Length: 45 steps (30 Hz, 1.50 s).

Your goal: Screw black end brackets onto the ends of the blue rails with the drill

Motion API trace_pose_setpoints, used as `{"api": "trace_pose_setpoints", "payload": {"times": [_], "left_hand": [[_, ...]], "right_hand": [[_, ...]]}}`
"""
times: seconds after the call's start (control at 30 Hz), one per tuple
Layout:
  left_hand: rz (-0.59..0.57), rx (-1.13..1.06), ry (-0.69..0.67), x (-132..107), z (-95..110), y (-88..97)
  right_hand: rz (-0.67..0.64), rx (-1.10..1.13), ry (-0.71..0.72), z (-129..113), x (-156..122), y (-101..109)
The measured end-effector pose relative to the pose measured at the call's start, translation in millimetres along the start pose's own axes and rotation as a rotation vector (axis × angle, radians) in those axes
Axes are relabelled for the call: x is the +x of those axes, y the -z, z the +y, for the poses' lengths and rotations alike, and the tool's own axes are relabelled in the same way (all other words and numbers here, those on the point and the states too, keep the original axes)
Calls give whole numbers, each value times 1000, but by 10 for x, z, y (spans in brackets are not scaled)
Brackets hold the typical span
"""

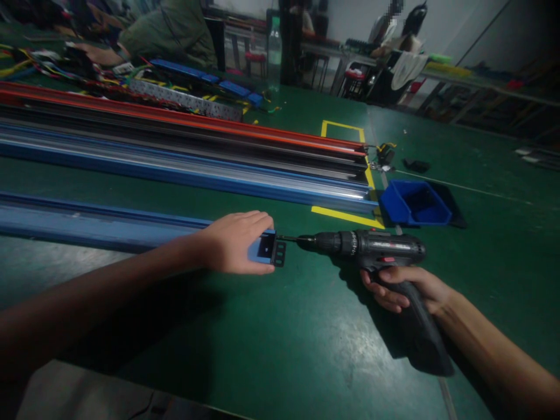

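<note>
My left hand (pixel 238 242) is wrapped over the right end of a long blue metal profile (pixel 131 227) that lies along the table. At that end sits a small black slotted end bracket (pixel 279 254). In my right hand (pixel 400 289) is a black cordless drill (pixel 376 248), my fingers closed round its grip. The drill points left, and its long thin bit (pixel 291 238) reaches the profile's end near the bracket. Whether the tip sits in a screw is too small to tell.
Behind the profile lie more long rails, blue (pixel 262 184) and orange (pixel 219 122). A blue bin (pixel 415 204) stands at the right, beyond the drill. Wires and blue parts (pixel 196 73) lie farther back, near another person's sleeve (pixel 170 35) and a bottle (pixel 274 46).
</note>
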State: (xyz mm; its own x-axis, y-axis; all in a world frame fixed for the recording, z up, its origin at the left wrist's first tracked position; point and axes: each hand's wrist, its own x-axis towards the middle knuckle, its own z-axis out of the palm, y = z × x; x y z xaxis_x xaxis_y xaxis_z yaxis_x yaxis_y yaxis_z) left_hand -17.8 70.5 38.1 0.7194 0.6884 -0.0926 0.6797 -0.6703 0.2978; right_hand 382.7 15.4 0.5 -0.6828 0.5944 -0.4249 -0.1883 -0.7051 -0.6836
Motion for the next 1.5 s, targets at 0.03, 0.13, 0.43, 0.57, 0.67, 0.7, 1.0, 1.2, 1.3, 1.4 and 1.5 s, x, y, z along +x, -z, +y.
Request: {"api": "trace_pose_setpoints", "payload": {"times": [0.03, 0.13, 0.43, 0.57, 0.67, 0.7, 1.0, 1.2, 1.3, 1.4, 1.5], "left_hand": [[-1, -1, -1, 0, 0, 1], [-3, -1, -3, 1, 3, -3], [-4, 2, -2, 12, 3, -12], [-10, -2, 0, 10, 1, -6], [-7, 5, -4, 8, -1, -2], [-7, 6, -4, 8, -1, -1], [-1, 3, 0, 9, 6, -6], [-8, 4, -7, 10, 0, -5], [-2, 3, -7, 4, -5, -13], [5, 6, -7, -1, -10, -19], [2, 11, -3, 2, -7, -15]], "right_hand": [[-3, -6, 3, -1, 0, -3], [-12, -12, 13, 5, 2, 1], [4, -2, 11, 6, 9, 6], [0, -6, 14, -2, 8, -2], [0, -13, 15, 10, 5, 10], [-1, -15, 19, 15, 4, 14], [2, -18, 18, 8, 11, -3], [5, -6, 16, 8, 0, -7], [4, -2, 10, 9, -1, -1], [-10, -8, 9, 4, 4, -8], [-25, -8, 5, -2, 10, -18]]}}
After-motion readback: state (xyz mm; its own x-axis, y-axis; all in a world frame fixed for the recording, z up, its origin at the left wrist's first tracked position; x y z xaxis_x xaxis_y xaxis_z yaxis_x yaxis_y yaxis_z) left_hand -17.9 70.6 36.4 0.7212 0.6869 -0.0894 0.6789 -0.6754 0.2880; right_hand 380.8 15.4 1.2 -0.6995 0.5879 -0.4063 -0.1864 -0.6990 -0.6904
